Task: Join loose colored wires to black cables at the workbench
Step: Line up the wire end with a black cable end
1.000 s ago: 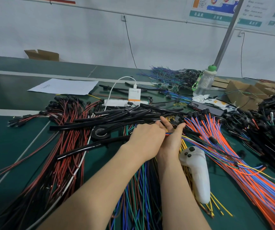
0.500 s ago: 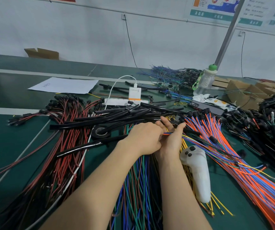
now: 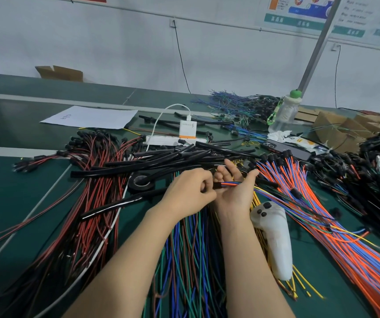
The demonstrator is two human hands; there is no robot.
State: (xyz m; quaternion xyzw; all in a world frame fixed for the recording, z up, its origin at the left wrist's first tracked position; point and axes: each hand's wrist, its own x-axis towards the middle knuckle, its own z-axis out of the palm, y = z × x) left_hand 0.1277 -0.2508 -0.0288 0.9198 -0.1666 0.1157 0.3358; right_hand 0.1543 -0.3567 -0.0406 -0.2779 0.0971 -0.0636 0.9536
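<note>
On the left hand (image 3: 189, 191) the curled fingers pinch the end of a black cable (image 3: 216, 185) above the middle of the workbench (image 3: 12, 203). Colored wires (image 3: 231, 183) run from it across the right hand (image 3: 235, 195), palm up, fingers spread. To join well, I would hold the wire ends even and push slowly.

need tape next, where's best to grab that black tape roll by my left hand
Pinch the tape roll by its near rim, coming from above on the near side. It lies flat with its hole up, so a finger can hook inside. Black cables cross its far edge, while the near rim looks bare.
</note>
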